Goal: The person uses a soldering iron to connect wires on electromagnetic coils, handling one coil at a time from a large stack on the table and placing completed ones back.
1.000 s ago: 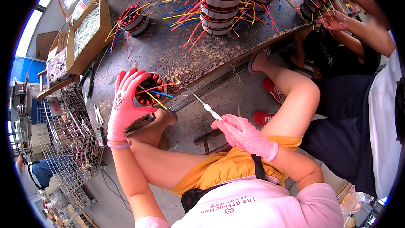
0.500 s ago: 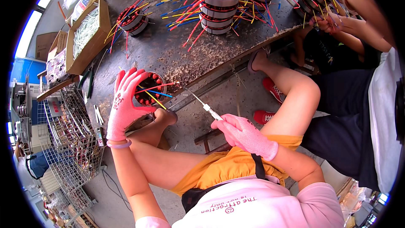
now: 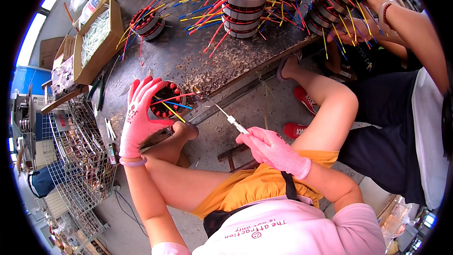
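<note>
At the table's near edge lies a motor stator [image 3: 169, 98] with dark red windings and red, blue and yellow leads pointing right. My left hand [image 3: 140, 111], in a pink glove, holds its left side, with the fingers over the top and the thumb below. My right hand [image 3: 273, 150], also pink-gloved, is closed round a white-handled tool [image 3: 231, 120] with a long thin metal shaft. Its tip comes close to the end of the red lead, where a small orange-yellow spot shows; I cannot tell whether they touch.
Stacked stators [image 3: 243, 14] with many wires stand at the back. Another small pile [image 3: 150, 22] is at the far left, near a carton [image 3: 113, 30] of white sleeves. Pliers [image 3: 100, 92] lie by the left edge, above a wire basket [image 3: 78, 156]. A co-worker's arm [image 3: 415, 33] handles stators at right.
The co-worker's arms have shifted, and a stack of stators at the right now leans further into view. An orange-yellow spot shows by the tool's tip. My hands stay nearly still.
</note>
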A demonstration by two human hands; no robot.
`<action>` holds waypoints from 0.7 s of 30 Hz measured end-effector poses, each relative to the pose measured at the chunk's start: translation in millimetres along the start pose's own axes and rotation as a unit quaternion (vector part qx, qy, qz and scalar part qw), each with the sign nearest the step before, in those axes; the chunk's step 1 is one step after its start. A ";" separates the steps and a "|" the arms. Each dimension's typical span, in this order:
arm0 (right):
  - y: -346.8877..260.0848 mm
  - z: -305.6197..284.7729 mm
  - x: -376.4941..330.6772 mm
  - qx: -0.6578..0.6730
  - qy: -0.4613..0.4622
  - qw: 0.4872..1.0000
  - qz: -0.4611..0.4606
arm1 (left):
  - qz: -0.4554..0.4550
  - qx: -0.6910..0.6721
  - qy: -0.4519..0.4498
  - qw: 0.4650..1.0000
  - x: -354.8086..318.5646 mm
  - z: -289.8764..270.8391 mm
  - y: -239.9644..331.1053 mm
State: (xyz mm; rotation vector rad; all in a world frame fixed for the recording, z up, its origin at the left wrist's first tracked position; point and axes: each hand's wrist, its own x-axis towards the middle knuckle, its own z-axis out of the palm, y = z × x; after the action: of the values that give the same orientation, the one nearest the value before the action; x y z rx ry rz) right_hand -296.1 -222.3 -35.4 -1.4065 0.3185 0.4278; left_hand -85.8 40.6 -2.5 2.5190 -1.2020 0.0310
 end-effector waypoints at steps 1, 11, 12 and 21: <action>-0.8 0.2 0.0 0.002 -0.001 1.000 0.007 | -0.002 0.000 0.000 1.000 -0.4 0.1 0.1; -14.1 1.7 -2.5 0.023 -0.003 0.998 0.051 | -0.003 0.002 -0.007 1.000 -0.2 0.2 -0.4; -14.9 1.5 -2.8 0.012 -0.003 0.998 0.054 | -0.003 0.002 -0.007 1.000 0.0 0.2 0.1; -10.2 -1.3 -2.0 0.032 0.001 0.998 0.052 | -0.001 0.002 -0.007 1.000 -1.2 0.7 -2.1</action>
State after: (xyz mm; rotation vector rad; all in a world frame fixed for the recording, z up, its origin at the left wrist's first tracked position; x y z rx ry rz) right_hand -293.0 -224.9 -25.8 -1.3324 0.4046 0.4979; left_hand -85.1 42.5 -4.0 2.5268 -1.2060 0.0162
